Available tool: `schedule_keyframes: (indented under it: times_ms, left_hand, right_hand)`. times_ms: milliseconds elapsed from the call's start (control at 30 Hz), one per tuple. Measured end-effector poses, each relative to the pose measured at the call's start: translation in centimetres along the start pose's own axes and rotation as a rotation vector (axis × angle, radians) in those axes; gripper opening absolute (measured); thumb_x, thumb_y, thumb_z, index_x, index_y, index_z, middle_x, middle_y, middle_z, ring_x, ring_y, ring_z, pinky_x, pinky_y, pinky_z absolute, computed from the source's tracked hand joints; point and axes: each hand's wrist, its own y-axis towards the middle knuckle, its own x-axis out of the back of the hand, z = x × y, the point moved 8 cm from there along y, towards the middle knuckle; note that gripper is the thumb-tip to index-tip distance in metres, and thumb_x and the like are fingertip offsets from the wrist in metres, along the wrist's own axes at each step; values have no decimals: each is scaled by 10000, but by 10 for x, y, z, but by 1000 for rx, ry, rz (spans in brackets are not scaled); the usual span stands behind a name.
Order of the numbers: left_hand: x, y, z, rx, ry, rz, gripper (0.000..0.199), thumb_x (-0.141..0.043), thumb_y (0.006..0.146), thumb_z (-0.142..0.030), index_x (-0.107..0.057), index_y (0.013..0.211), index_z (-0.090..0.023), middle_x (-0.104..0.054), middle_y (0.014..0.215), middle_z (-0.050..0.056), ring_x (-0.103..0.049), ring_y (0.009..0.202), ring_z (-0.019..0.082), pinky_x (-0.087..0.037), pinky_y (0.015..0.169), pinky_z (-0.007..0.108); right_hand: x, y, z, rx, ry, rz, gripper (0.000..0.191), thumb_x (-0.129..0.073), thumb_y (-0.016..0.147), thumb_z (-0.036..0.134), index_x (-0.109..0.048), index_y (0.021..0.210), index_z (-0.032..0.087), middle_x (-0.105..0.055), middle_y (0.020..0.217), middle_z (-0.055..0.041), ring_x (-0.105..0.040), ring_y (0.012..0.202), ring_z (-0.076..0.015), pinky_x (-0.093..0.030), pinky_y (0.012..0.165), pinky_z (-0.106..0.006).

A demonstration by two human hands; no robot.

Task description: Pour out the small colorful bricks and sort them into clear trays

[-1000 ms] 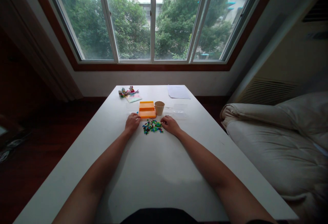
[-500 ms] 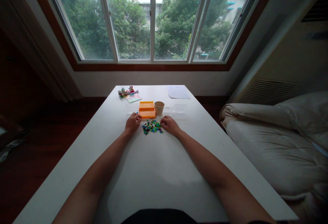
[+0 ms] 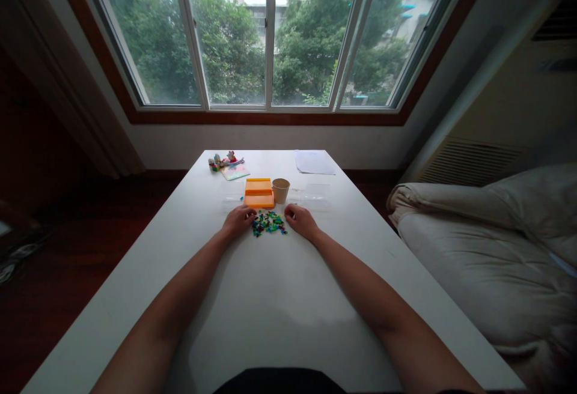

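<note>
A loose pile of small blue, green and dark building bricks (image 3: 269, 224) lies on the white table. At the pile's left edge is my left hand (image 3: 238, 221), its bent fingertips closed against the bricks. My right hand (image 3: 302, 221) rests just right of the pile, fingers curled together; whatever they hold is too small or hidden to make out. Beyond the pile lies an orange two-part tray (image 3: 259, 201), with a brown paper cup (image 3: 280, 190) beside it. One small blue brick (image 3: 241, 198) sits by the tray's left side.
Clear plastic trays (image 3: 318, 190) lie right of the cup, with more clear plastic (image 3: 231, 188) left of the orange tray. Small colourful figures (image 3: 220, 162) and a printed card (image 3: 235, 171) are at the back left, white paper sheets (image 3: 314, 162) at the back right.
My left hand has moved from beside the orange tray toward me and right, to the bricks. My right hand has drawn slightly away from the pile's right edge.
</note>
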Motion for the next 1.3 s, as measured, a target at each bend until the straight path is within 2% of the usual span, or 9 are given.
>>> schedule_keyframes:
  times_ms: [300,567,900,1000,1067,1300]
  left_hand:
    - [0,0,0,22,-9,17,232,-567,912,-361,-757,972,-243,-676,940,44,-617,794,168,-466,724,282]
    - [1,1,0,41,-25,13,226,-578,908,-353,-764,972,-242,-679,936,46,-624,793,172,-476,721,284]
    - [1,1,0,36,-29,14,222,-581,907,-355,-761,968,-241,-676,939,44,-618,799,172,-470,727,282]
    - [1,0,1,40,-26,18,223,-579,909,-360,-760,967,-242,-676,938,44,-617,796,171,-469,724,281]
    - [1,0,1,42,-23,16,222,-581,908,-363,-758,968,-242,-677,940,44,-617,801,172,-470,730,282]
    - [2,1,1,36,-32,13,213,-588,900,-349,-759,970,-243,-678,945,43,-617,801,170,-476,731,283]
  right_hand:
    - [4,-1,3,-4,12,-13,155,-538,893,156,-639,982,233,-645,811,1,-556,737,-153,-402,691,-244]
    - [4,-1,4,-10,-17,-17,112,-527,880,165,-617,906,226,-635,812,-8,-536,733,-163,-401,677,-252]
    - [3,-1,7,49,21,-32,181,-504,883,144,-646,966,222,-659,895,-24,-560,786,-164,-431,738,-264]
    - [10,-1,4,11,10,-95,170,-504,898,179,-657,955,228,-675,886,-25,-575,770,-171,-437,740,-271]
    - [19,-1,-3,-50,-7,-182,170,-507,897,202,-662,961,227,-683,887,-32,-583,758,-179,-443,743,-281]
    - [63,-4,-48,-264,7,-486,202,-495,883,283,-658,972,203,-678,853,-62,-594,763,-211,-466,772,-321]
